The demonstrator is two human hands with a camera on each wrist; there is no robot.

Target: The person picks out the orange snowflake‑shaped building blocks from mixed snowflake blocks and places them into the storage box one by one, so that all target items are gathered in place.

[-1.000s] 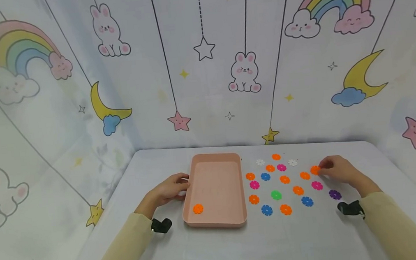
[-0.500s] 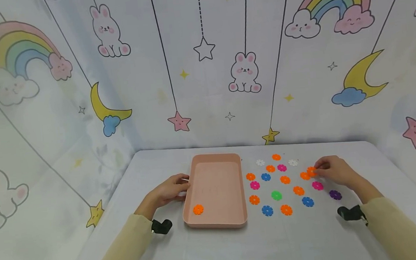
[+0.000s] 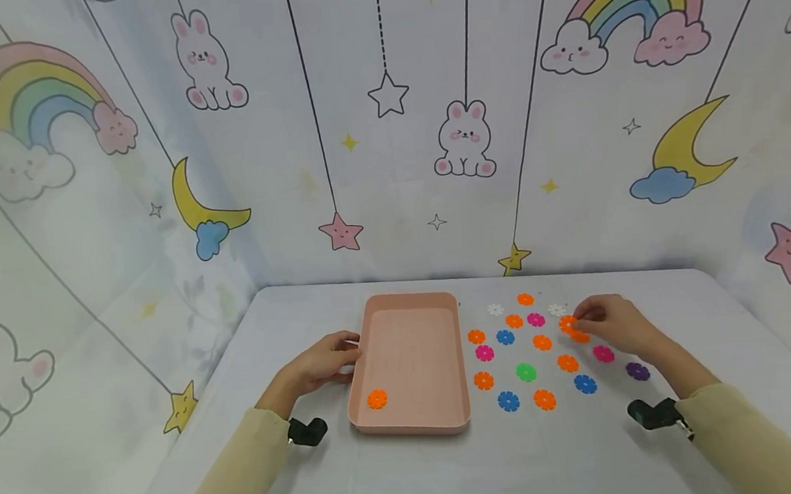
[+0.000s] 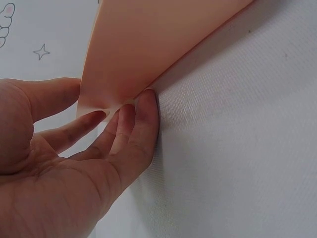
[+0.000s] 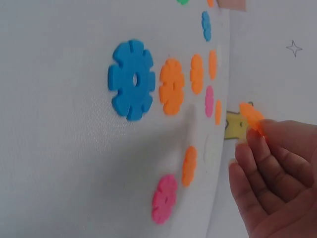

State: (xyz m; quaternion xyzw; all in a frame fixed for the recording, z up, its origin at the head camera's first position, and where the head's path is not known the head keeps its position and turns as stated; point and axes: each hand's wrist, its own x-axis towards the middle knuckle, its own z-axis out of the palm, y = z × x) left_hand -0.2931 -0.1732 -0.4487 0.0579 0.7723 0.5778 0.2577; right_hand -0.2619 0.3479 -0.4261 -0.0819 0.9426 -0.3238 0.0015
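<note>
In the head view my left hand (image 3: 324, 358) holds the left side of a shallow pink tray (image 3: 415, 355). The left wrist view has the thumb at the rim of the tray (image 4: 143, 44) and curled fingers against its wall and lower edge. One orange notched disc (image 3: 377, 399) lies inside near the front left. My right hand (image 3: 612, 322) pinches another orange flower-shaped disc (image 3: 568, 324) by its edge between thumb and fingertips. The right wrist view shows this pinched orange disc (image 5: 251, 115) raised off the table. In the head view it partly overlaps an orange disc (image 3: 582, 336) below.
Several discs lie spread right of the tray, including a green one (image 3: 526, 372), a purple one (image 3: 638, 371), blue ones (image 3: 586, 384), pink ones (image 3: 603, 353) and white ones (image 3: 495, 310). A white cloth covers the table (image 3: 416, 480). A cartoon-printed curtain (image 3: 389, 169) stands behind.
My right hand has moved left with the pinched orange disc, away from its place at the right of the spread. The left hand and tray stay put.
</note>
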